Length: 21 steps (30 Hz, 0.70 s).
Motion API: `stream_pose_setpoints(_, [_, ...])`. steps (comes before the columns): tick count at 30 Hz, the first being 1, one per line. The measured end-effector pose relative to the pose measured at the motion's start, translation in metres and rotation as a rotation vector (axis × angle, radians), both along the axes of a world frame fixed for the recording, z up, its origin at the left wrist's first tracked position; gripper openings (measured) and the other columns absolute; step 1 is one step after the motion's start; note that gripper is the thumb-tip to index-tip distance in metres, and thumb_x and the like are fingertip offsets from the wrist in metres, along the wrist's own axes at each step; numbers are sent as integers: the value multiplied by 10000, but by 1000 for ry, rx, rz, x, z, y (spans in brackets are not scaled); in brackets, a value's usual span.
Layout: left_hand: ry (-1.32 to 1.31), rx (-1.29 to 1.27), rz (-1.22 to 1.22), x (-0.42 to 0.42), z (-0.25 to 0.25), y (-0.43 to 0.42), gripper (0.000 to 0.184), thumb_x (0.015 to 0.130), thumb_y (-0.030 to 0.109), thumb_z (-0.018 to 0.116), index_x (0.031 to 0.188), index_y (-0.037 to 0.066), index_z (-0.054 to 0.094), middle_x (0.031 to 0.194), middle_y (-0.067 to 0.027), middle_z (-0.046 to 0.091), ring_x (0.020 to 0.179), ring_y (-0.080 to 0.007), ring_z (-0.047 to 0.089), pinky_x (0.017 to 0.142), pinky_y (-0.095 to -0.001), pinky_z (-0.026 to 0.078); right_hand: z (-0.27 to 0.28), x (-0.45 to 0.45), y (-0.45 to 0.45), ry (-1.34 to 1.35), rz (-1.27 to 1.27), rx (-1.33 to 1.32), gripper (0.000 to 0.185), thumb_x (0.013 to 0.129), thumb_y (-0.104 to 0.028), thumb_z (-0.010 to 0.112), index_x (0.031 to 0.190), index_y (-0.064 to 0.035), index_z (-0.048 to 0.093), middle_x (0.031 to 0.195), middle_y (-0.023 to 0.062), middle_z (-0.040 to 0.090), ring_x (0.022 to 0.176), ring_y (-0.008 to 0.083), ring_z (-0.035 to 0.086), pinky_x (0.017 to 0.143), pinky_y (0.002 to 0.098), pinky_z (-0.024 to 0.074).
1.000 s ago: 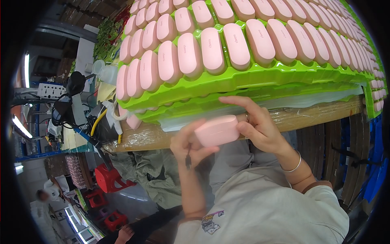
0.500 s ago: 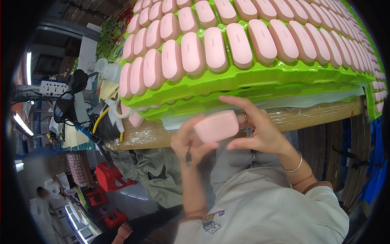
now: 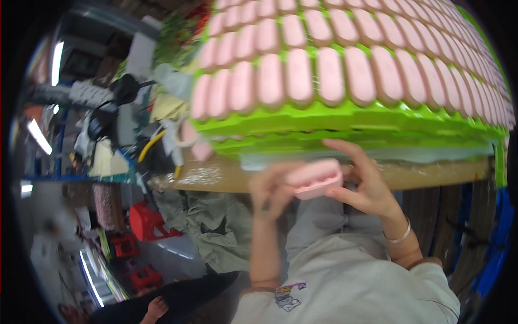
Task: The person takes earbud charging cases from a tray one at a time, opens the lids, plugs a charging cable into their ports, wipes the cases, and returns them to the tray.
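A: Here's the pink, rounded plastic case (image 3: 315, 180), up in front of the near edge of the brown table (image 3: 208, 175), a gap along its side!

B: And the left hand (image 3: 270, 189), blurred, has its fingers closed on the left end!

A: The right hand (image 3: 372, 186) holds its fingers wide, index finger stretched out, thumb touching the right end!

B: Beyond them, rows of pink oblong cases (image 3: 330, 75) fill the bright green plastic tray (image 3: 345, 122)!

Red stool (image 3: 148, 222) on the floor
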<state>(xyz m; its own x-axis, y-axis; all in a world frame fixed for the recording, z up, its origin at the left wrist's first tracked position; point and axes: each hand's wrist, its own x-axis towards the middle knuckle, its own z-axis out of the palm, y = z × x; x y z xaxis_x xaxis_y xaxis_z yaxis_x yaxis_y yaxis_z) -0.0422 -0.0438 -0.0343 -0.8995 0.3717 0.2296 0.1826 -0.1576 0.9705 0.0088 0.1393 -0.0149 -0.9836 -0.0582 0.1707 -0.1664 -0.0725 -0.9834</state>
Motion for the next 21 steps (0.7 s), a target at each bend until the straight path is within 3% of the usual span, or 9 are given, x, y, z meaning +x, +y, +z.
stream_pose_setpoints(1, [8,49,-64,-1,0,-1,355,740,247,606,965,-27,575,793,-49,592,632,-81,518,547,-198,404,-1,-1,-2,-5,-23,-19,618,702,-45,647,1238,-28,339,1100,111,529,883,192,592,723,296,485])
stream_pose_setpoints(3, [19,-133,-117,-6,-2,-9,321,720,188,611,990,18,576,646,33,547,451,17,290,407,-157,192,-5,1,-4,-18,-30,-17,639,686,-40,661,1236,-8,336,1128,115,494,887,188,582,713,287,486])
stream_pose_setpoints(4, [-112,-307,-180,-8,15,-14,399,756,283,586,973,-51,558,860,-109,612,746,-120,587,632,-216,468,-6,1,-4,-23,-25,6,649,678,-37,669,1234,1,337,1145,119,470,887,187,578,708,281,486])
stream_pose_setpoints(7, [-85,-85,-76,-9,10,-1,253,864,132,414,978,-46,554,873,-107,611,781,-117,581,674,-222,459,-19,4,-9,21,-46,14,652,667,-48,683,1225,9,351,1170,123,423,877,158,562,677,243,482])
stream_pose_setpoints(9, [115,-121,-52,-11,7,-3,244,852,135,445,970,-39,569,831,-83,619,758,-109,581,657,-219,454,-21,5,-11,-26,-46,-44,682,667,-91,693,1231,27,329,1197,119,405,875,152,548,672,232,474])
stream_pose_setpoints(13, [132,-198,-246,-12,11,-20,224,823,142,508,958,-22,579,722,-49,604,659,-48,548,543,-172,402,-17,3,-16,-8,-82,-48,693,691,-105,664,1254,25,283,1255,123,346,901,176,537,712,256,466])
stream_pose_setpoints(17, [114,-326,-155,-9,12,-13,211,822,150,518,928,-19,587,717,-49,601,641,-29,535,515,-161,386,-17,3,-18,26,-109,-34,664,715,-93,618,1264,24,265,1286,119,310,959,198,511,765,274,449])
stream_pose_setpoints(19, [-8,-71,-54,-9,8,-3,206,827,152,512,904,-22,591,726,-57,605,641,-43,541,536,-173,407,-18,5,-18,35,-81,-35,676,713,-83,608,1273,22,245,1295,117,302,980,198,501,795,277,435])
stream_pose_setpoints(21, [46,-83,-34,-9,8,-2,210,833,150,501,906,-25,591,741,-59,611,638,-62,547,560,-188,425,-20,4,-15,102,-42,60,672,720,-50,588,1288,-2,231,1291,92,303,977,179,499,813,277,433])
